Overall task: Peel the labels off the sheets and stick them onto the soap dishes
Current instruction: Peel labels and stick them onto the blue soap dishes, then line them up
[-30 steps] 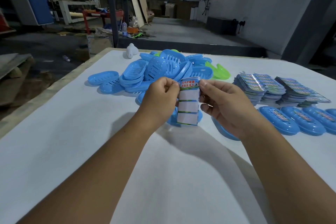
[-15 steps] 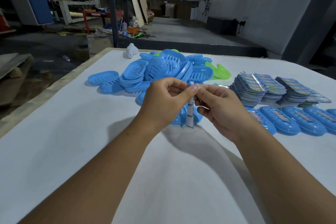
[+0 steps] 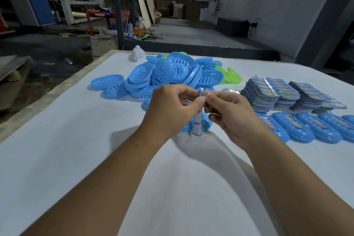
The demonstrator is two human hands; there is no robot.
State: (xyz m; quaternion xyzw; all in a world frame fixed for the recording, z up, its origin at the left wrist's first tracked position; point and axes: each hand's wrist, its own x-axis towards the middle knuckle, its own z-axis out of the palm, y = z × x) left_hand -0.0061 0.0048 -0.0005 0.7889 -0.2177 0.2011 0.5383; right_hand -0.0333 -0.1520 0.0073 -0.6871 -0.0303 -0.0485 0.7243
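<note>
A narrow label sheet [image 3: 198, 124] hangs edge-on between my hands above the white table. My left hand [image 3: 172, 107] pinches its top between thumb and forefinger. My right hand [image 3: 229, 115] pinches the same top edge from the right, fingertips against the left thumb. A blue soap dish [image 3: 206, 125] lies on the table right behind the sheet, partly hidden by my hands. Behind my hands lies a heap of blue soap dishes [image 3: 172, 74]. A row of labelled blue dishes [image 3: 310, 128] lies at the right.
Stacks of label sheets [image 3: 272, 94] stand at the right, behind the labelled row. Two green dishes [image 3: 229, 76] lie at the heap's right end. A small white object [image 3: 137, 54] sits near the table's far edge. The white table [image 3: 76, 149] ends at the left in a wooden border.
The sheet has turned from facing me to edge-on. My fingertips have closed together at its top edge, and both hands have shifted slightly.
</note>
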